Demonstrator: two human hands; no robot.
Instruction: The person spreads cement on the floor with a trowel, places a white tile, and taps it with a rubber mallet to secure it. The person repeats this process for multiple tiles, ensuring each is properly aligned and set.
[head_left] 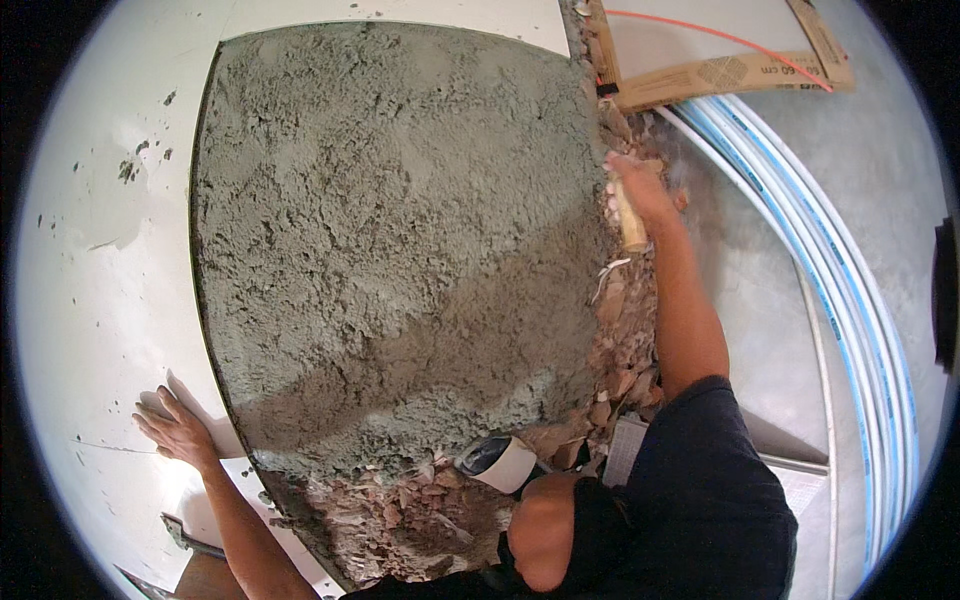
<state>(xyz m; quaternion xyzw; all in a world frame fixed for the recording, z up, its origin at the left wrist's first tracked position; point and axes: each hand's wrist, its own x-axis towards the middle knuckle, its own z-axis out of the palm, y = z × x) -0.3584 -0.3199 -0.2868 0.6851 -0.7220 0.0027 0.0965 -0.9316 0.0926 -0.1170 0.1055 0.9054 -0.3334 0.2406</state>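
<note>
My left hand [180, 432] is spread flat on the white tile floor [110, 330], just left of the mortar bed, with nothing in it. Farther away, at the bed's right edge, my right hand [645, 190] is closed around the wooden handle [632, 222] of a tool. The working end of that tool is hidden. Between my hands lies a wide bed of rough grey mortar [400, 220], damp-looking and bordered by tile edges on the left and far sides. A strip of broken rubble [625, 340] runs along its right side, under my right hand.
More rubble [400, 510] lies at the near edge, beside a rounded white-and-dark thing [497, 462]. Coiled white-and-blue pipes [810, 210] curve along the right. A cardboard-edged tile pack [720, 80] stands far right. A dark-handled metal tool [190, 538] lies near left.
</note>
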